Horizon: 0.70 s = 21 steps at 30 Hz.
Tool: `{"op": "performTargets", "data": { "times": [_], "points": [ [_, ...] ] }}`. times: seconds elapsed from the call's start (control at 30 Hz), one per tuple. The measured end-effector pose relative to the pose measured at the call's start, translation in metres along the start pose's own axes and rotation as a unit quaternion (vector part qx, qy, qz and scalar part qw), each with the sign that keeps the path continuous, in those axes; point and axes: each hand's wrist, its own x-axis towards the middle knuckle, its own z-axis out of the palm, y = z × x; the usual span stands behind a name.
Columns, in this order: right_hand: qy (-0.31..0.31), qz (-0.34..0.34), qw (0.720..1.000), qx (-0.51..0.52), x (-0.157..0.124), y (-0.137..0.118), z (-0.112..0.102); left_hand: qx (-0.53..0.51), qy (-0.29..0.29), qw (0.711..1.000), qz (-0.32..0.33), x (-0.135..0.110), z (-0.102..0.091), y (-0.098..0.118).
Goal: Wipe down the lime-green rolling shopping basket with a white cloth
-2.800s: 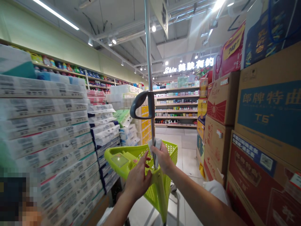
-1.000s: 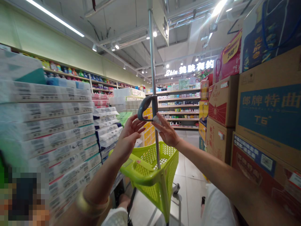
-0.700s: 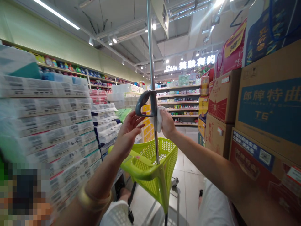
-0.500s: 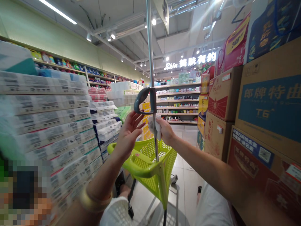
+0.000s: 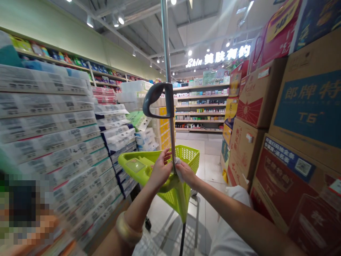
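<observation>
My right hand (image 5: 186, 174) is closed on a crumpled white tissue (image 5: 179, 170), which is pressed against the lower end of an upright metal pole (image 5: 166, 49). My left hand (image 5: 161, 170) is beside the pole on its other side, with its fingers loosely bent and apart, holding nothing I can see. Above both hands, a grey loop-shaped handle (image 5: 170, 101) is fixed to the pole. Just below them the pole meets the rim of a lime-green plastic shopping trolley (image 5: 183, 204), whose basket has a lattice wall. My forearms cover part of the trolley's handlebar side.
High stacks of wrapped paper packs (image 5: 53, 121) line the left side. Cardboard cartons (image 5: 303, 110) are piled close on the right. Beyond the trolley, a pale tiled floor (image 5: 209, 160) leads to shelves of small goods (image 5: 199, 113).
Both hands have moved down the pole, from just under the grey handle to near the trolley rim, the tissue going along in the right. The view has shifted slightly.
</observation>
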Motion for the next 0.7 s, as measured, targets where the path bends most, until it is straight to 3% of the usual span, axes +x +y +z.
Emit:
{"op": "performTargets", "data": {
  "times": [0.2,0.43,0.53,0.7],
  "points": [
    [-0.011,-0.093,0.982,-0.164,-0.016,0.025,-0.008,0.060,-0.073,0.995,0.025,-0.006,0.008,-0.012],
    [-0.007,-0.148,0.921,-0.360,-0.029,0.042,-0.020,0.161,-0.066,0.982,0.070,-0.015,0.003,-0.001],
    [-0.015,-0.143,0.909,-0.391,-0.032,0.047,-0.025,0.162,-0.079,0.981,0.072,-0.017,-0.002,0.001],
    [0.013,-0.073,0.907,-0.414,-0.032,0.057,-0.041,0.181,-0.079,0.978,0.064,-0.023,-0.013,0.008]
  ]
}}
